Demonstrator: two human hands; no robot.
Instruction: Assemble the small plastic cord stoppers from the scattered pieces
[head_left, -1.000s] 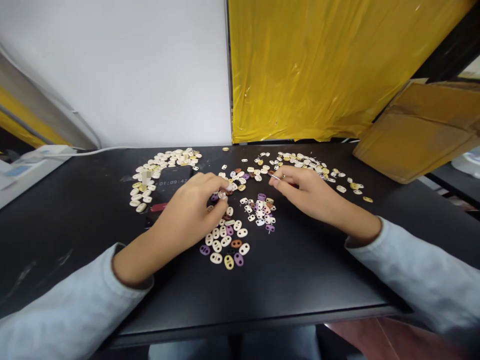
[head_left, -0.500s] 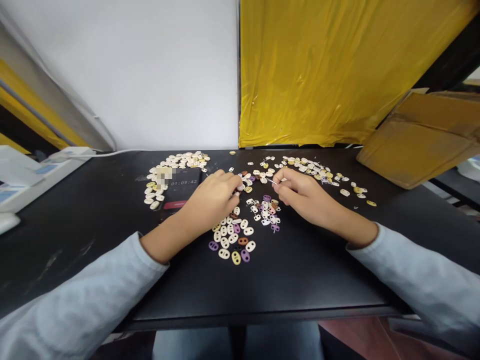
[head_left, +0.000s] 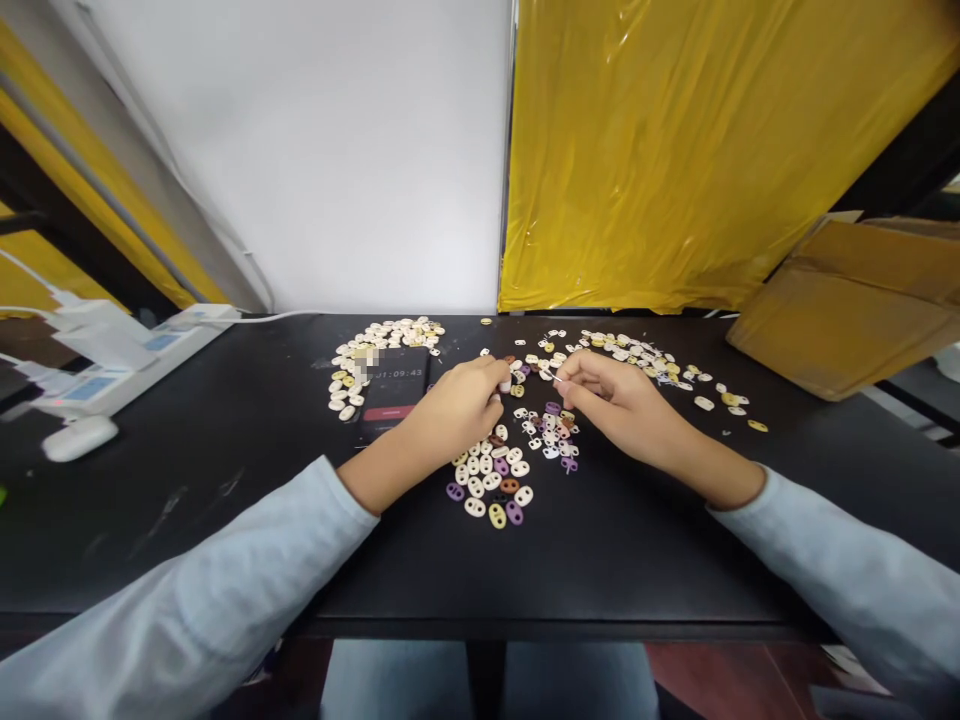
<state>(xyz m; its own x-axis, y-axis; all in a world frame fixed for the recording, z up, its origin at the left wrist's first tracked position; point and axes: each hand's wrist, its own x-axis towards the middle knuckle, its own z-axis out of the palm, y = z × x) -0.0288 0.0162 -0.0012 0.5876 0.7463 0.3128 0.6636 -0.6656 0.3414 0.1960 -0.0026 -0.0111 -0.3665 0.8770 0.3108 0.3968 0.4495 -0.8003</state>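
From the head view we see our left hand (head_left: 457, 405) pinching a small pale bead (head_left: 505, 383) between closed fingers, above the bead cluster (head_left: 491, 480) on the black worktop (head_left: 225, 470). Our right hand (head_left: 619, 400), just beside it, holds a thin needle (head_left: 553, 377) in closed fingers, its tip pointing toward the bead. A phone (head_left: 394, 390) lies left of the hands.

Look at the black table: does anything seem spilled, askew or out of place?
Nothing looks damaged. Small oval beads lie loose in scattered heaps rather than in any container, some crowding round a phone. Each hand, left hand and right hand, pinches something small.
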